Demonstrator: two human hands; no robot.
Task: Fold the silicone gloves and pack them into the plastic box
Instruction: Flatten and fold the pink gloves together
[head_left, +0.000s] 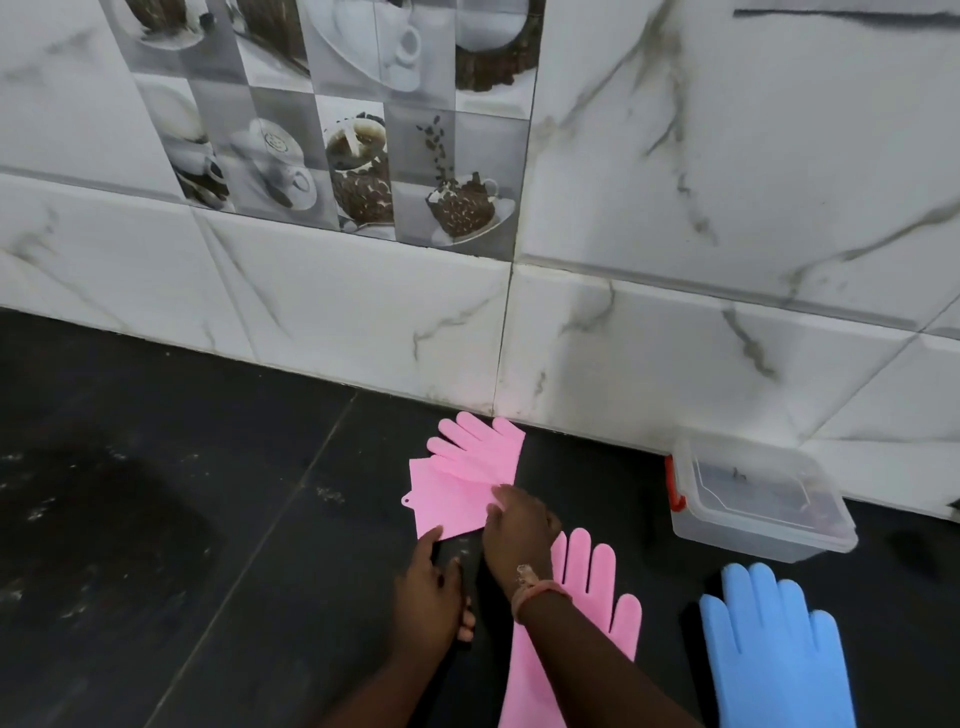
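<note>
At frame centre, the right hand (517, 525) is pressing curled fingers onto a folded pink silicone glove (465, 480) while the left hand (428, 592) is pinching its lower corner on the black counter (156, 519).

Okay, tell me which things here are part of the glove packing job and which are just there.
Part of the job:
folded pink glove
flat pink glove
blue glove
plastic box, lid off or not I cannot tell
left hand and right hand, both on the folded pink glove

Just there:
black counter
tiled wall
</note>
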